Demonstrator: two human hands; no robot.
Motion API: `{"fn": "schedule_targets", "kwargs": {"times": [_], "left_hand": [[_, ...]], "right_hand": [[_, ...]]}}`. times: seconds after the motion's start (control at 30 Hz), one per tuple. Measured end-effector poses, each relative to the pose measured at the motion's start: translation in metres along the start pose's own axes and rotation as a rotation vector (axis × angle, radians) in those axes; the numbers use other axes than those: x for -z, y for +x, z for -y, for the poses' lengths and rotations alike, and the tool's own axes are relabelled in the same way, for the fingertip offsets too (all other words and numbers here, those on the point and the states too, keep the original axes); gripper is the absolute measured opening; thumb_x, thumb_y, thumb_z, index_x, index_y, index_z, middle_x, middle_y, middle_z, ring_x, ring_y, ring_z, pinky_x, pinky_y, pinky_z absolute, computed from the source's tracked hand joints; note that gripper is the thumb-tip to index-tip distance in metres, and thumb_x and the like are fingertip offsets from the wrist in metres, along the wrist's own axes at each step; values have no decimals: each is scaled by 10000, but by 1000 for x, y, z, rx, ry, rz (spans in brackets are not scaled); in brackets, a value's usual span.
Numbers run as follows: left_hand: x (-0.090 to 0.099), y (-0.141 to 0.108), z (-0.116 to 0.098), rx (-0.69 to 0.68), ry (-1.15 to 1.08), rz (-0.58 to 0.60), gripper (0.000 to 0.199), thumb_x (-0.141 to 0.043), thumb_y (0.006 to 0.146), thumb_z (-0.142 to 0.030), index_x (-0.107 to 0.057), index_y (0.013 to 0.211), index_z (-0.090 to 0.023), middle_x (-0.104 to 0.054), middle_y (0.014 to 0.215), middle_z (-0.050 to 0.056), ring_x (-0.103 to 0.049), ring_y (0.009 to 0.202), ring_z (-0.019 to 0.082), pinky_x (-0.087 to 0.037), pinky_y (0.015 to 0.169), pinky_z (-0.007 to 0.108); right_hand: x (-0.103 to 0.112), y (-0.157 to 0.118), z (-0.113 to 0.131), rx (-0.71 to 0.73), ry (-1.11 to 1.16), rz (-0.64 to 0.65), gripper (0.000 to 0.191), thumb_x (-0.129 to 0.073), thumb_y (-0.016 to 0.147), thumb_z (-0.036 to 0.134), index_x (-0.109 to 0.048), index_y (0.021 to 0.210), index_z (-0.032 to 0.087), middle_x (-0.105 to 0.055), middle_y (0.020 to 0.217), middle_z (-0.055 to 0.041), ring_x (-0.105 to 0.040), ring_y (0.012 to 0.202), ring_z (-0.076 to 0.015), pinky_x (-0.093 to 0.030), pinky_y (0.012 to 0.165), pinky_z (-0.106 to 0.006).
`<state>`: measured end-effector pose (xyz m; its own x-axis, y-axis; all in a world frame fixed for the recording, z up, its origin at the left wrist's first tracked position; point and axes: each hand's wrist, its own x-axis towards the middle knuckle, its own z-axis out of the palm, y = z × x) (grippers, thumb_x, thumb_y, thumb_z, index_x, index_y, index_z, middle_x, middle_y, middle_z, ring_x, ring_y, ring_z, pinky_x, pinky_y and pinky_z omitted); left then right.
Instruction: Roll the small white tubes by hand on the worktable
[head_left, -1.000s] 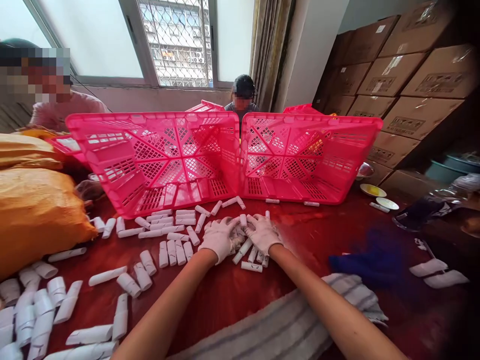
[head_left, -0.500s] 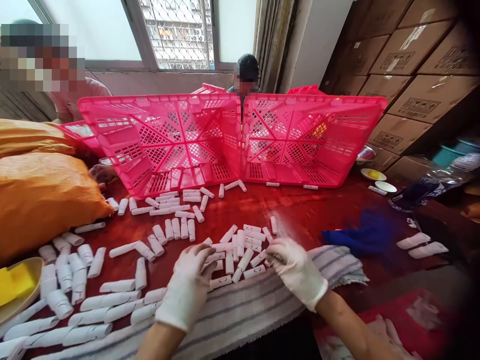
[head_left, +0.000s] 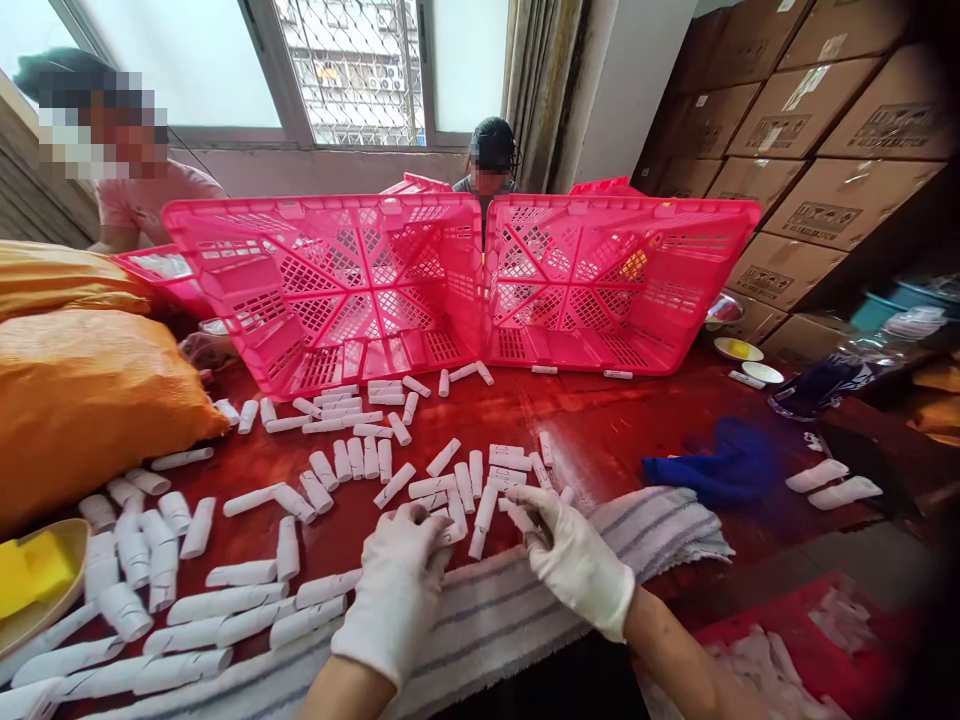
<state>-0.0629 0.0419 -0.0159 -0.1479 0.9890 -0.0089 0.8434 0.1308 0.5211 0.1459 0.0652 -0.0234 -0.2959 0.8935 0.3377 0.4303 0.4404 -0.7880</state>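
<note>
Both hands wear white gloves. My left hand [head_left: 401,575] has its fingers closed on a small white roll [head_left: 452,532] at the near edge of the pile. My right hand [head_left: 574,550] pinches another white roll between thumb and fingers. Between and beyond the hands lie several white rolls [head_left: 484,508] with dark marks, on the red table [head_left: 570,410]. A striped towel [head_left: 495,610] runs along the table edge beneath both wrists.
Two pink baskets [head_left: 375,285] stand on their sides at the back. Many rolls [head_left: 225,602] lie left, near an orange sack [head_left: 97,400] and a yellow sponge [head_left: 37,570]. A blue cloth [head_left: 720,465] lies right. Two people sit beyond; cartons [head_left: 817,215] are stacked right.
Some rolls in the middle have shifted and spread apart. My left hand has moved slightly right and now holds a roll; my right hand has closed on one too.
</note>
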Motion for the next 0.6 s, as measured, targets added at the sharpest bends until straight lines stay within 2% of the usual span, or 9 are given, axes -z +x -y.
{"fn": "schedule_targets", "kwargs": {"times": [0.07,0.17,0.23,0.33,0.4,0.47,0.53,0.6], "left_hand": [[5,-5,-1,-21,-278,-163,154,-617,745,-288,-706,860,-235,-636,965,85,-624,913,243,-519,694,321],[21,-11,-11,-100,-443,-208,235,-555,828,-361,-694,983,-252,-596,1148,71,-580,1071,217,-518,810,302],[31,-13,-20,-128,-534,-221,256,-572,831,-395,-702,997,-250,-609,1136,65,-571,1078,218,-498,867,317],[35,-12,-33,-135,-700,-112,259,-644,786,-392,-712,962,-215,-666,1016,53,-606,979,211,-490,878,316],[30,-12,-39,-78,-860,35,301,-663,769,-394,-691,991,-192,-688,974,43,-626,914,197,-508,838,292],[22,-13,-43,-2,-963,130,348,-662,765,-399,-661,1038,-183,-696,975,37,-633,883,186,-520,787,270],[13,-14,-40,29,-938,141,351,-648,767,-385,-644,1053,-181,-697,982,39,-633,887,186,-521,779,267],[1,-14,-31,-14,-785,95,322,-629,759,-349,-648,1032,-180,-697,953,45,-639,873,188,-522,790,277]], "right_hand": [[2,1,-1,-120,335,-116,227,-543,807,164,-523,1018,246,-648,900,-3,-650,785,-137,-544,722,-262],[6,10,8,-255,680,-167,222,-644,749,205,-468,877,247,-561,707,71,-567,542,-86,-501,543,-212],[9,17,16,-278,811,-197,266,-688,723,233,-443,824,240,-553,688,74,-561,541,-86,-492,530,-209],[10,27,27,-255,928,-273,323,-720,699,320,-424,803,246,-577,696,51,-595,580,-125,-473,470,-216],[9,30,34,-272,977,-299,317,-700,717,358,-426,837,252,-593,723,36,-607,575,-142,-475,454,-232],[8,30,37,-323,995,-328,309,-688,726,353,-433,867,251,-609,760,27,-612,568,-138,-496,484,-247],[7,27,33,-379,1009,-350,314,-698,711,328,-434,862,248,-614,754,35,-613,565,-131,-501,494,-241],[7,22,21,-422,1010,-342,312,-706,703,304,-430,837,243,-613,724,46,-624,573,-134,-505,501,-239]]}}
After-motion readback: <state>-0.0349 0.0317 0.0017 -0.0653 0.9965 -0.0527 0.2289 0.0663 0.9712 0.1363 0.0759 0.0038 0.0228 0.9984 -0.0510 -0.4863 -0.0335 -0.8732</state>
